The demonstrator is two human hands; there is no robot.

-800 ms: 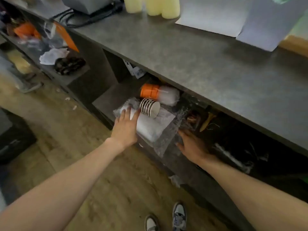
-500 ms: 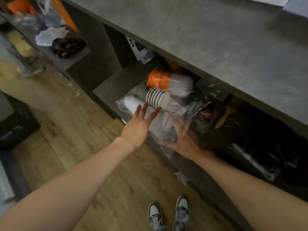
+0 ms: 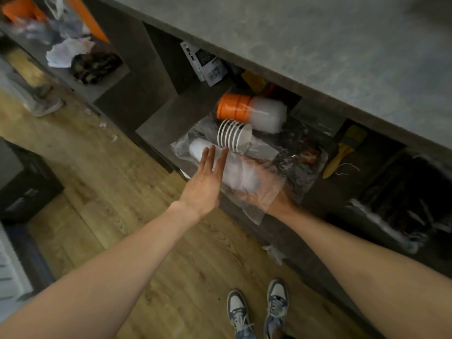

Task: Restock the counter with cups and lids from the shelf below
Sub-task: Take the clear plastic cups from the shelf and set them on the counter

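On the shelf (image 3: 168, 116) below the grey counter (image 3: 318, 45) lies a sleeve of white cups (image 3: 232, 172) in clear plastic. Against it leans a short stack of white paper cups (image 3: 236, 135), mouth toward me. Behind lies a stack of orange cups (image 3: 233, 108) with a frosted wrap. My left hand (image 3: 204, 184) is open, fingers straight, resting on the near side of the sleeve. My right hand (image 3: 261, 192) is under the loose plastic at the sleeve's right end; its grip is blurred by the film.
A wooden-handled brush (image 3: 342, 152) and dark wrapped items (image 3: 303, 148) lie to the right on the shelf. Boxes (image 3: 205, 62) stand at the back. A cluttered lower shelf (image 3: 80, 62) is at far left. My shoes (image 3: 238, 311) stand on the wooden floor.
My right hand has moved left from the shelf edge to under the plastic of the white cup sleeve. My left hand's fingers have straightened along the sleeve. The view has tilted down.
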